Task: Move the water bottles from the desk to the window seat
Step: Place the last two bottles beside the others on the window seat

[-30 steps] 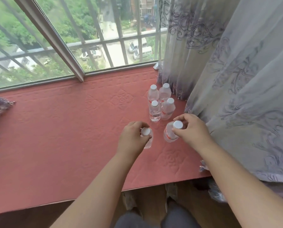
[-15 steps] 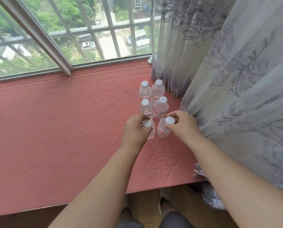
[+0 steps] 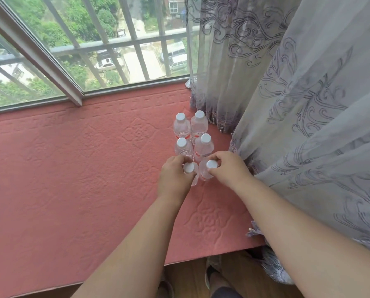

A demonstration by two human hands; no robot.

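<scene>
Red window seat [image 3: 72, 168], six bottles near its right edge.
Left hand [image 3: 175, 179] and right hand [image 3: 227, 171] each pinch a front bottle's cap.

L hand [image 3: 175, 177] covers most of near-left bottle [image 3: 189, 168]; only cap + sliver visible. R hand [image 3: 229, 171] hides side of its bottle [image 3: 205, 172]. Labels too small to read; forearms cut off at bottom edge.

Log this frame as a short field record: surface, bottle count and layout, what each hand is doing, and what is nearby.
surface: red window seat cushion
bottles: six, upright, white caps, two columns of three
left hand: gripping the near-left bottle at the cap
right hand: gripping the near-right bottle at the cap
free bottles: four behind
nearby: curtain at right; window behind
</scene>
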